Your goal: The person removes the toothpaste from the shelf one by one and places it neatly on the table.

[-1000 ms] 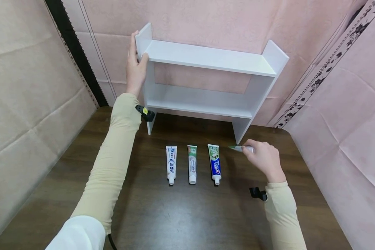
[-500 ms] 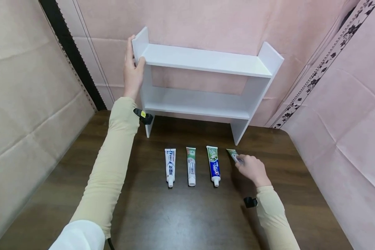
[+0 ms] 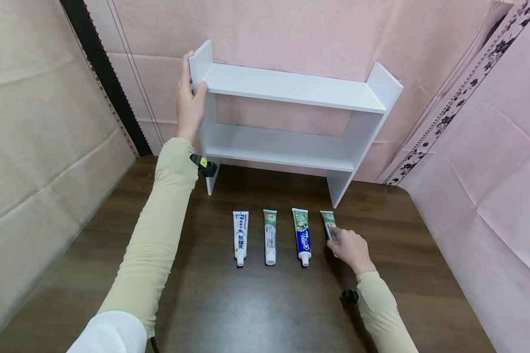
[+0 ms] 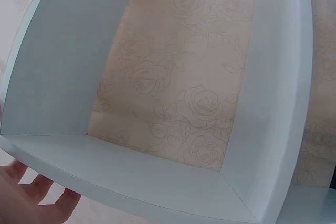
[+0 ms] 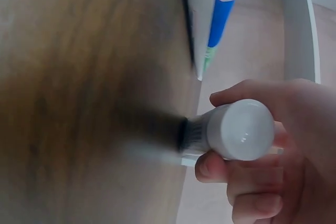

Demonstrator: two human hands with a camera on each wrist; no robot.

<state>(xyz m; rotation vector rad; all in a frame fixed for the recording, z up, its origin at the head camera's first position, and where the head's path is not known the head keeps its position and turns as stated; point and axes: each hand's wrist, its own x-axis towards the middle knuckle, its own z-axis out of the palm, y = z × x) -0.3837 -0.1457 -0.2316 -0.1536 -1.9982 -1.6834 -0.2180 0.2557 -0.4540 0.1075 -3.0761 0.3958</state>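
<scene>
My left hand grips the upper left side panel of a white two-tier shelf, thumb in front and fingers on its outer side. In the left wrist view, fingertips touch the shelf's outer face. My right hand pinches a green-and-white toothpaste tube low over the table, to the right of the others. Its white cap faces the right wrist camera, between thumb and fingers. Beside it lie a blue-and-green toothpaste tube, a green-and-white one and a white-and-blue one, caps toward me.
The dark wooden table runs under everything. The shelf stands at its back edge, near a pink patterned cloth backdrop. Cloth walls rise at the left and right.
My right hand has brought its toothpaste tube down and left, turning it from sideways to nearly parallel with the row. My left hand keeps its grip on the shelf.
</scene>
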